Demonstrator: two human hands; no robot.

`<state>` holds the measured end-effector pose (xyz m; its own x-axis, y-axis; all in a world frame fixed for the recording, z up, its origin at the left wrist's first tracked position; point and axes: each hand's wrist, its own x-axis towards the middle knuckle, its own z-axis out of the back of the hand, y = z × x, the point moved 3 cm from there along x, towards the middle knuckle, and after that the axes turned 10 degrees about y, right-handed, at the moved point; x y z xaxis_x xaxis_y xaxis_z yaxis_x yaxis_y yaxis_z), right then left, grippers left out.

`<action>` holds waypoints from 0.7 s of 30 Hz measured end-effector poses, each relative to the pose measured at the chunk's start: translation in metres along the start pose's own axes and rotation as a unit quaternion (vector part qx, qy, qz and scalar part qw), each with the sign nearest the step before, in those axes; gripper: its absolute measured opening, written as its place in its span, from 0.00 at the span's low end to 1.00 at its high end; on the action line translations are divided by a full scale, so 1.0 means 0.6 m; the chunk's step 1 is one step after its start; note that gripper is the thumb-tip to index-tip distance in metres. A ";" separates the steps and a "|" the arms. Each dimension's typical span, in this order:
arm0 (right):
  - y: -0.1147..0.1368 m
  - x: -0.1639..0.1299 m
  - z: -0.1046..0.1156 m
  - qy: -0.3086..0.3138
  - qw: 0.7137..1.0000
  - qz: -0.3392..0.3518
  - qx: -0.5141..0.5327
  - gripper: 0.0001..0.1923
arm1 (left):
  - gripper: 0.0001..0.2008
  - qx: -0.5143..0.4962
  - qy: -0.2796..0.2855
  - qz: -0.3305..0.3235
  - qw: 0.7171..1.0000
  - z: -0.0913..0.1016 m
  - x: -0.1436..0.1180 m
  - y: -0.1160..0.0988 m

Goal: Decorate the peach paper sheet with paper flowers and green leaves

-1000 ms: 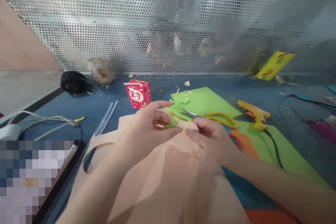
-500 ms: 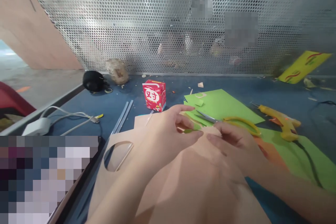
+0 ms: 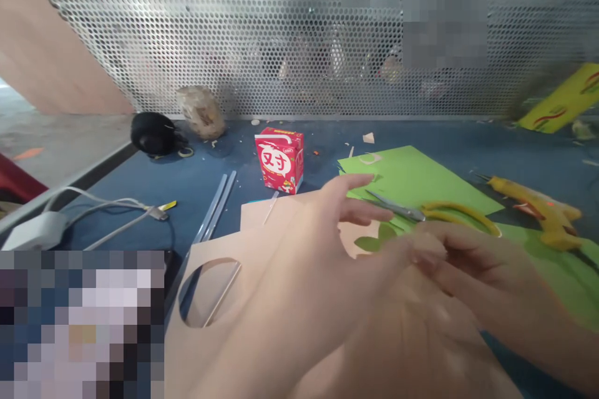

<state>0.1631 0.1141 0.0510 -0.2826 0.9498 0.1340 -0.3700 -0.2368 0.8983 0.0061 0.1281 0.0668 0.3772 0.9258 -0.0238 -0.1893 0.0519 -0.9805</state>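
My right hand (image 3: 482, 274) is closed in a pinch around a small pale piece of paper (image 3: 435, 248). My left hand (image 3: 322, 249) has its fingers apart, and its thumb reaches across to the pale piece. Between the hands, partly hidden, shows a green paper leaf shape (image 3: 369, 242). Just beyond the right fingers lie scissors with yellow handles (image 3: 461, 215), their blades pointing left over green paper (image 3: 416, 174). Beneath both hands spreads a large pale pink sheet (image 3: 210, 349) with a round hole cut in it.
A red drink carton (image 3: 279, 162) stands behind the sheet. Two clear sticks (image 3: 218, 206) lie left of it. A yellow glue gun (image 3: 538, 202) rests at the right. A white adapter with cable (image 3: 37, 234), black round object (image 3: 152, 134) and jar (image 3: 202, 113) are at the left.
My left thumb has come across to the pale piece in my right hand. Both hands sit further right in the picture, and the view has shifted somewhat. More of the green leaf shape shows.
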 end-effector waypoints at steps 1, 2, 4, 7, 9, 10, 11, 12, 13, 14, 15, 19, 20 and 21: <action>-0.001 0.000 0.000 -0.004 1.000 0.001 -0.003 0.17 | 0.23 -0.012 -0.013 0.005 1.000 0.003 0.002 0.001; -0.002 0.001 0.000 -0.008 1.000 -0.001 -0.004 0.17 | 0.22 -0.028 -0.025 0.012 0.999 0.007 0.003 0.001; -0.004 0.001 0.000 -0.007 1.000 -0.013 0.003 0.15 | 0.19 -0.056 -0.036 0.023 0.998 0.012 0.004 0.001; -0.003 0.002 0.003 -0.013 0.999 -0.030 0.043 0.17 | 0.16 -0.072 -0.029 0.017 0.997 0.016 0.003 -0.005; -0.001 0.001 0.005 -0.023 0.996 -0.040 0.082 0.17 | 0.14 -0.077 -0.036 0.007 0.996 0.019 0.002 -0.009; -0.001 0.001 0.006 -0.030 0.994 -0.043 0.099 0.17 | 0.14 -0.080 -0.040 0.002 0.996 0.020 0.003 -0.011; -0.002 0.001 0.007 -0.036 0.992 -0.047 0.114 0.17 | 0.15 -0.084 -0.040 0.000 0.996 0.020 0.003 -0.012; -0.003 0.001 0.007 -0.040 0.990 -0.052 0.125 0.18 | 0.16 -0.087 -0.037 -0.001 0.996 0.020 0.004 -0.013; -0.005 0.001 0.007 -0.048 0.989 -0.052 0.133 0.18 | 0.18 -0.088 -0.030 -0.001 0.996 0.019 0.005 -0.013; -0.006 0.001 0.007 -0.056 0.987 -0.049 0.139 0.19 | 0.20 -0.082 -0.021 0.002 0.996 0.017 0.006 -0.013; -0.008 0.001 0.006 -0.061 0.987 -0.044 0.145 0.20 | 0.23 -0.070 -0.015 0.004 0.997 0.015 0.007 -0.012; -0.010 0.002 0.000 -0.029 0.988 -0.023 0.149 0.19 | 0.24 -0.006 -0.004 -0.030 1.000 0.001 0.006 -0.009; -0.010 0.002 -0.002 -0.019 0.990 -0.018 0.140 0.18 | 0.22 0.005 0.001 -0.048 0.999 -0.002 0.006 -0.009; -0.010 0.002 -0.002 -0.015 0.991 -0.014 0.130 0.17 | 0.21 0.014 0.007 -0.062 0.998 -0.005 0.006 -0.009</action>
<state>0.1636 0.1163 0.0454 -0.2472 0.9620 0.1158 -0.1359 -0.1528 0.9789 0.0114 0.1300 0.0716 0.4122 0.9061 0.0949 -0.1657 0.1770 -0.9702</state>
